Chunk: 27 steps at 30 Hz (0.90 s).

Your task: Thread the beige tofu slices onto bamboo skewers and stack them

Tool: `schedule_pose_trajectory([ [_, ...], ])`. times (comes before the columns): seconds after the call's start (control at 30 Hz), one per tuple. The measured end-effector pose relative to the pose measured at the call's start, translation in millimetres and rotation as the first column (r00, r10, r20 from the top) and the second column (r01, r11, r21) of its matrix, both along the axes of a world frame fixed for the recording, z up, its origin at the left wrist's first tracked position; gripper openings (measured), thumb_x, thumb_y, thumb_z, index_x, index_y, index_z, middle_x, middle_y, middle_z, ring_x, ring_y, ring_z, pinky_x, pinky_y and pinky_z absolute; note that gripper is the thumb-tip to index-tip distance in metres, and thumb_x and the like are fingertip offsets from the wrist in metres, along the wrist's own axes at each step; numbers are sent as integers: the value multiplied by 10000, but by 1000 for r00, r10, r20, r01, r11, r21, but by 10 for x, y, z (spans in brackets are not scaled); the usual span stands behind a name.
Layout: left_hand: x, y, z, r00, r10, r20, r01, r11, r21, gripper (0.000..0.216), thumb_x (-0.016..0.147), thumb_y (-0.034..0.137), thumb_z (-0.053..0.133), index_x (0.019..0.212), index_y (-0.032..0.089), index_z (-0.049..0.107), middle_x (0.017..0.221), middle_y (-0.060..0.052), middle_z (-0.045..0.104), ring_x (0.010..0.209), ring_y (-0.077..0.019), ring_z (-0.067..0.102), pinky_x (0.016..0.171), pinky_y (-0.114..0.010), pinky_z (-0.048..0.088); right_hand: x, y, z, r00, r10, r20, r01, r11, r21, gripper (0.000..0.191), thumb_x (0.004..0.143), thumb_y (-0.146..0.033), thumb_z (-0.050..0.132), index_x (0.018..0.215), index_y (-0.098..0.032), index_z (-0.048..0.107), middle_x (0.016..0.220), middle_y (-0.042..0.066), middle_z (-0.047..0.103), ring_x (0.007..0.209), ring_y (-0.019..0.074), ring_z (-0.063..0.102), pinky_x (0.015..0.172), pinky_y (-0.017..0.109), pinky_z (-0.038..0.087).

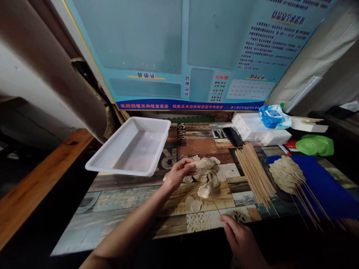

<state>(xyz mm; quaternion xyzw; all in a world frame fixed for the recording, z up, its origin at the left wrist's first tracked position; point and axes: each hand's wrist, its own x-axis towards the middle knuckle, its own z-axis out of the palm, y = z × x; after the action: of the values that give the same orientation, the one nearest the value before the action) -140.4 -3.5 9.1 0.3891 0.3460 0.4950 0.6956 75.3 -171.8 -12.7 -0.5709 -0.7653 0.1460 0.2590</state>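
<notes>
My left hand reaches over a loose pile of thin, pale round slices on the table and pinches one at the pile's left side. Low at the front, my right hand grips the lower end of a thin wooden skewer. A few slices are threaded near that skewer's upper end, just in front of the pile. Two more slices lie flat nearer the table's front. What kind of food the slices are, I cannot tell.
A white plastic tub stands at the back left. Right of the pile lie a bundle of bare skewers and filled skewers on a blue sheet. Behind are a phone, tissue packs and a green bag.
</notes>
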Motion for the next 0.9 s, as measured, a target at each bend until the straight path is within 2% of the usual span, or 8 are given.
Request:
schedule_pose_trajectory([
  [0.13,6,-5,13,997,16,79,-9,996,-92,300,615,262,765,833,136,601,721,16,619,641,-103,609,694,-300,555,21,-7,-17,1000,2,-29,-1,999,32,312,926,-256,317,939,-202,624,867,55,739,763,166,708,656,229,570],
  [0.33,23,-30,5,982,-53,182,95,969,-228,291,599,174,768,831,125,599,824,-39,667,710,-146,660,682,-266,551,38,-8,-80,999,0,-48,2,999,34,301,932,-265,325,954,-196,617,897,63,733,799,166,703,690,227,565],
  [0.47,51,-74,11,986,-49,160,77,981,-180,305,594,208,774,827,129,595,784,-28,666,704,-148,655,686,-279,545,31,0,-89,999,-10,-42,11,999,37,296,923,-244,324,950,-199,615,883,58,734,782,169,704,674,237,567],
  [0.7,122,-159,-3,999,36,-40,-35,999,42,331,619,324,752,847,137,601,693,1,646,651,-133,623,683,-291,529,-2,-2,-48,999,-23,-27,23,1000,17,305,914,-223,309,922,-204,613,833,44,733,726,170,707,630,236,567],
  [0.9,210,-266,-30,999,-32,-38,32,999,-12,562,619,326,752,1101,157,518,623,31,622,648,-156,634,718,-332,514,-17,1,-25,1000,-22,-21,23,999,29,303,913,-208,302,932,-200,604,824,42,728,722,167,704,626,236,561],
])
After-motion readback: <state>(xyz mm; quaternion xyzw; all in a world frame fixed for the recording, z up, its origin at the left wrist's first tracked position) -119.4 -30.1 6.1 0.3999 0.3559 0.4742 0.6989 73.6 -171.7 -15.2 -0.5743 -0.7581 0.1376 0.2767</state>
